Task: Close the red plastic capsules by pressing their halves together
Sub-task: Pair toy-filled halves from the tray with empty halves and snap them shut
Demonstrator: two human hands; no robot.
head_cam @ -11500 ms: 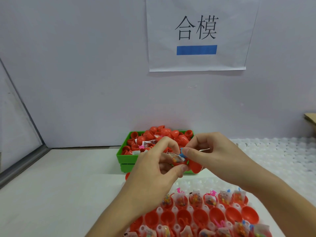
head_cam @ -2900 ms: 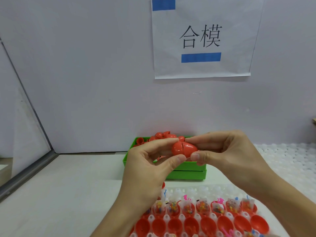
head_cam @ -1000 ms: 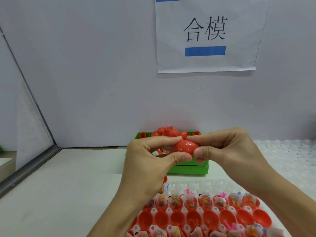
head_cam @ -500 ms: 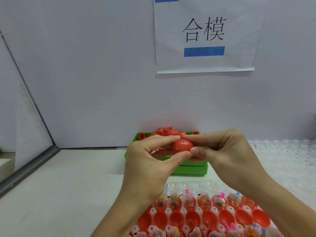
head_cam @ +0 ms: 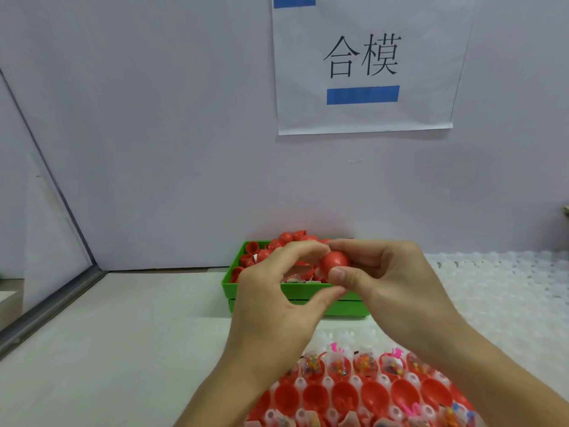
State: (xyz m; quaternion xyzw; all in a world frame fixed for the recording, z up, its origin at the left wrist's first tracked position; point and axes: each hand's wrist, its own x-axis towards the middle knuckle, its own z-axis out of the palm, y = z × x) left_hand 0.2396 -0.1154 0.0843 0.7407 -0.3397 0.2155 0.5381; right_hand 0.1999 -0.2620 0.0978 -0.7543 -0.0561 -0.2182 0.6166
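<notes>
A closed red capsule [head_cam: 334,262] is up in front of the green bin [head_cam: 295,293]. My right hand [head_cam: 388,282] pinches it between thumb and fingers. My left hand [head_cam: 277,300] has its fingertips curled over the capsule's left side, with the thumb just below it and seemingly off it. The bin holds a heap of red capsule halves [head_cam: 277,248] and small packets. Near me lies a white tray [head_cam: 354,337] with several open red halves [head_cam: 345,396], some filled with toy packets [head_cam: 338,365].
The white table [head_cam: 123,349] spreads out on the left. Bumpy white empty trays [head_cam: 508,288] cover the right side. A wall with a paper sign [head_cam: 363,66] stands behind the bin. A metal rail [head_cam: 52,306] runs along the left edge.
Since 11.5 s ago the packet went into the capsule and the halves were pressed together. In the last second the capsule has turned end-on in my fingers; my left thumb has dropped slightly.
</notes>
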